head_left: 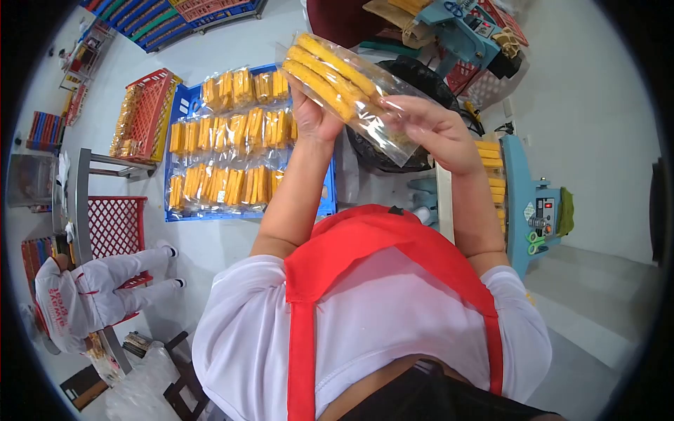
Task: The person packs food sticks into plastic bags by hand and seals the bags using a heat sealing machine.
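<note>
A clear plastic bag (330, 74) with three long yellow stick-shaped snacks inside is held up in front of me. My left hand (316, 116) grips it from below and behind at the filled end, with most fingers hidden by the bag. At the other end, my right hand (439, 133) pinches the loose plastic between thumb and fingers. Beyond my left forearm, a blue crate (170, 151) holds rows of similar bagged yellow sticks.
A blue sealing machine (518, 203) with green-handled scissors (536, 242) stands at right, beside stacked yellow packs (493, 188). Another blue machine (449, 31) is at the top, near a black-lined bin (379, 158). A red crate (151, 116) and a co-worker (105, 291) are at left.
</note>
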`<control>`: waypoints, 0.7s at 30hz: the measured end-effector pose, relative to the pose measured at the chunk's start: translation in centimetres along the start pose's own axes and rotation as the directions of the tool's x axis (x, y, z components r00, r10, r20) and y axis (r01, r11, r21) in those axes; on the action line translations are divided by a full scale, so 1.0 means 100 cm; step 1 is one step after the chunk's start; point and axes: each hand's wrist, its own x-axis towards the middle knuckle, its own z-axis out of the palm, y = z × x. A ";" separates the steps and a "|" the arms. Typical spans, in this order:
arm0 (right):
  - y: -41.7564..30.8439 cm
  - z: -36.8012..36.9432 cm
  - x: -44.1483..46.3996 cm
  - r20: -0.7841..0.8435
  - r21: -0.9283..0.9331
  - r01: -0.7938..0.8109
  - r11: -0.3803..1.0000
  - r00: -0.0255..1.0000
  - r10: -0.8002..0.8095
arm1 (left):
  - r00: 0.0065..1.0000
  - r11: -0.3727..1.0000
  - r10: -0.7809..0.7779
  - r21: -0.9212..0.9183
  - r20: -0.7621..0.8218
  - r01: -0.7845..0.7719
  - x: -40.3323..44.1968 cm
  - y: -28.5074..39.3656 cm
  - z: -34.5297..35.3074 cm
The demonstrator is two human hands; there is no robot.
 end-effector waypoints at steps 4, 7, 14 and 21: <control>0.011 0.014 0.010 -0.139 -0.635 0.145 0.759 0.945 -0.297 | 0.997 0.990 -0.063 -0.121 0.047 0.068 -0.004 -0.009 -0.002; 0.014 0.011 0.010 0.022 -0.893 0.203 0.402 0.911 -0.411 | 0.991 0.988 -0.128 -0.090 -0.042 0.124 -0.013 -0.018 -0.001; 0.011 0.009 0.010 0.060 -0.937 0.178 0.302 0.930 -0.362 | 0.986 0.970 -0.166 -0.179 -0.005 0.162 -0.017 -0.019 -0.006; -0.001 0.002 -0.009 -0.039 -0.861 0.167 0.481 0.920 -0.390 | 0.997 0.975 -0.081 -0.208 -0.005 0.078 -0.008 -0.003 -0.014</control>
